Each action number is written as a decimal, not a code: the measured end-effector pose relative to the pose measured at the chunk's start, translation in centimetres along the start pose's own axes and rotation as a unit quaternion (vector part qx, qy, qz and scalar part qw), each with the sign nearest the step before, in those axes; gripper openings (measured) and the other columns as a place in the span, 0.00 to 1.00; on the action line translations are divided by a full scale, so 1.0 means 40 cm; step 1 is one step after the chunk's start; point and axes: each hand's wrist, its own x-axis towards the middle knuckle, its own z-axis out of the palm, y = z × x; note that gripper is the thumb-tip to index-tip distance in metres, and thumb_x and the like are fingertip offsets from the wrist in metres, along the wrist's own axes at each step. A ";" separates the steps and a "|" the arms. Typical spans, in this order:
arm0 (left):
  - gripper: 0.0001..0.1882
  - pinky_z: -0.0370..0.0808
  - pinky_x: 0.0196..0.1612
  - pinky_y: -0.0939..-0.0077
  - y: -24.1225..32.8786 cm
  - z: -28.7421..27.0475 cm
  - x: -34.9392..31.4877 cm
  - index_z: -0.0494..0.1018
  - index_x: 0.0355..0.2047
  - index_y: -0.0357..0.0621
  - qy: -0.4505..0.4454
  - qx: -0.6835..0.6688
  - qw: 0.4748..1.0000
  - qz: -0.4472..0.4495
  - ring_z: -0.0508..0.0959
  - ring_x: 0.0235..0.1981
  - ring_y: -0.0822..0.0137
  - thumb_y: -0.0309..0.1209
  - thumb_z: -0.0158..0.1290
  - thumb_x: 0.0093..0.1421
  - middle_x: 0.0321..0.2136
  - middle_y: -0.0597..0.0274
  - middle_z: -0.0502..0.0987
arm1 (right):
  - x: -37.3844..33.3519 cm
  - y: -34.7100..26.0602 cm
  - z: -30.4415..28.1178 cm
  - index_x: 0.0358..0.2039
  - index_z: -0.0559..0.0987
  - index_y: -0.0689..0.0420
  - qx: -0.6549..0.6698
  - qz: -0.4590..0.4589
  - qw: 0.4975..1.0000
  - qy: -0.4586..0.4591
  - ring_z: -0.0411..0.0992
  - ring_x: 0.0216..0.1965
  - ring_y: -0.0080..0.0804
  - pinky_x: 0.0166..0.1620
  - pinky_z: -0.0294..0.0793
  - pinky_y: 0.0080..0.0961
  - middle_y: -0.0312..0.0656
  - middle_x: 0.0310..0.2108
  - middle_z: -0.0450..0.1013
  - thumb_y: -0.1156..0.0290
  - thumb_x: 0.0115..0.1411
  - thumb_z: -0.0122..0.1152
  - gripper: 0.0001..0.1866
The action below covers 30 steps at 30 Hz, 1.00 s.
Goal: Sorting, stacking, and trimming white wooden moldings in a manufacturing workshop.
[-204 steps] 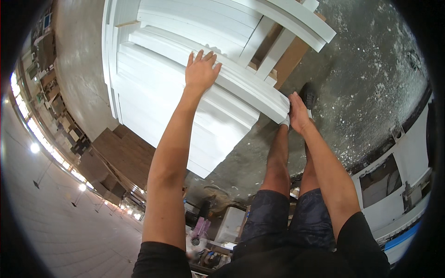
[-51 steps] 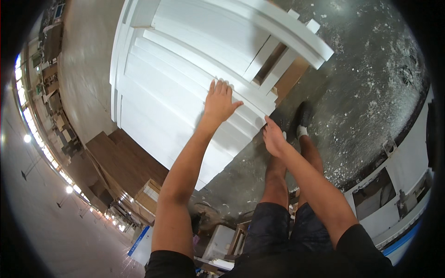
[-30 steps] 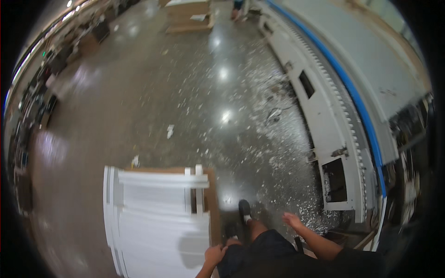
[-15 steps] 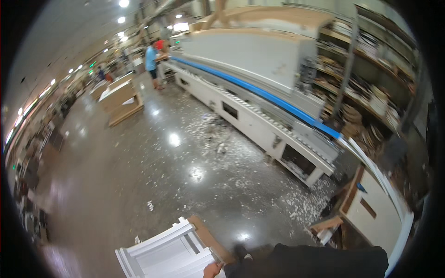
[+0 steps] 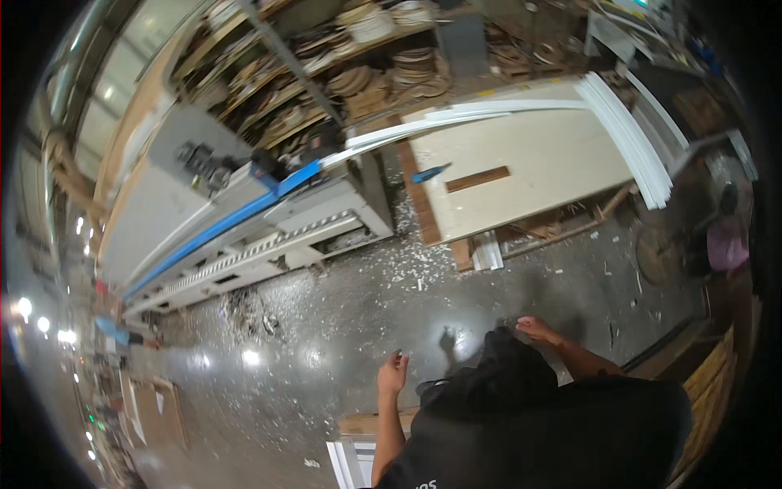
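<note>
Two hands: left hand (image 5: pixel 393 372) and right hand (image 5: pixel 535 328) hang free, fingers loose, grasping nothing.
Nearest: white panel (image 5: pixel 352 462), probably stacked.
Advice: watch the littered floor (image 5: pixel 342 318).

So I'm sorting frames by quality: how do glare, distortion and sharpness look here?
Head view: ceiling lights glare off the glossy floor; the long machine bows under fisheye bend; black rim all round; left hand and right hand, both empty, look fairly sharp.
</note>
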 end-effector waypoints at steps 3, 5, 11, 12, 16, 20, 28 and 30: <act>0.26 0.81 0.53 0.52 0.112 0.082 0.028 0.79 0.61 0.50 -0.065 0.097 0.993 0.015 0.86 0.49 0.45 0.53 0.54 0.71 0.47 0.50 0.87 | -0.062 0.174 -0.122 0.55 0.81 0.61 0.168 -0.018 0.985 -0.039 0.79 0.50 0.36 0.52 0.79 0.39 0.43 0.48 0.82 0.51 0.70 0.67 0.26; 0.26 0.82 0.52 0.56 0.181 0.118 0.045 0.79 0.61 0.53 -0.089 0.123 0.988 0.025 0.86 0.50 0.47 0.52 0.57 0.70 0.47 0.48 0.87 | -0.078 0.212 -0.113 0.55 0.81 0.61 0.108 0.018 0.992 0.063 0.80 0.51 0.37 0.53 0.79 0.39 0.44 0.48 0.82 0.52 0.70 0.67 0.25; 0.22 0.82 0.48 0.52 0.308 0.143 0.114 0.81 0.58 0.54 -0.088 0.136 0.985 0.062 0.87 0.46 0.46 0.50 0.56 0.71 0.45 0.52 0.88 | -0.027 -0.003 -0.177 0.53 0.81 0.59 0.001 -0.058 0.957 0.286 0.80 0.51 0.47 0.55 0.79 0.41 0.51 0.49 0.82 0.59 0.67 0.69 0.20; 0.22 0.82 0.48 0.52 0.314 0.140 0.141 0.81 0.58 0.54 -0.092 0.138 0.984 0.062 0.87 0.46 0.46 0.50 0.56 0.71 0.45 0.52 0.88 | 0.004 -0.084 -0.202 0.53 0.81 0.59 -0.024 -0.076 0.946 0.315 0.80 0.51 0.49 0.56 0.78 0.41 0.54 0.48 0.81 0.62 0.66 0.70 0.20; 0.20 0.82 0.46 0.51 0.356 0.154 0.304 0.82 0.55 0.54 -0.067 0.122 0.981 0.137 0.87 0.43 0.44 0.49 0.55 0.71 0.42 0.51 0.88 | 0.179 -0.370 -0.243 0.53 0.80 0.58 -0.085 -0.152 0.895 0.411 0.76 0.56 0.55 0.59 0.75 0.45 0.52 0.52 0.78 0.66 0.60 0.72 0.21; 0.18 0.82 0.45 0.51 0.551 0.170 0.479 0.83 0.53 0.52 -0.075 0.129 0.973 0.175 0.86 0.42 0.44 0.46 0.56 0.71 0.41 0.52 0.88 | 0.387 -0.531 -0.311 0.59 0.74 0.60 -0.129 -0.187 0.856 0.465 0.67 0.64 0.57 0.66 0.68 0.49 0.54 0.61 0.70 0.64 0.59 0.72 0.30; 0.16 0.82 0.43 0.52 0.769 0.151 0.808 0.83 0.50 0.46 -0.114 0.037 0.962 0.243 0.87 0.40 0.43 0.42 0.59 0.70 0.38 0.48 0.87 | 0.759 -0.577 -0.483 0.65 0.68 0.61 -0.262 -0.029 0.738 0.621 0.62 0.68 0.57 0.69 0.63 0.52 0.57 0.67 0.65 0.55 0.67 0.67 0.34; 0.16 0.82 0.43 0.53 0.735 0.134 0.885 0.83 0.50 0.46 -0.102 0.039 0.965 0.238 0.87 0.41 0.45 0.42 0.59 0.71 0.38 0.48 0.87 | 0.787 -0.612 -0.477 0.66 0.68 0.61 -0.352 0.096 0.704 0.609 0.61 0.69 0.53 0.70 0.61 0.51 0.53 0.69 0.63 0.50 0.69 0.62 0.34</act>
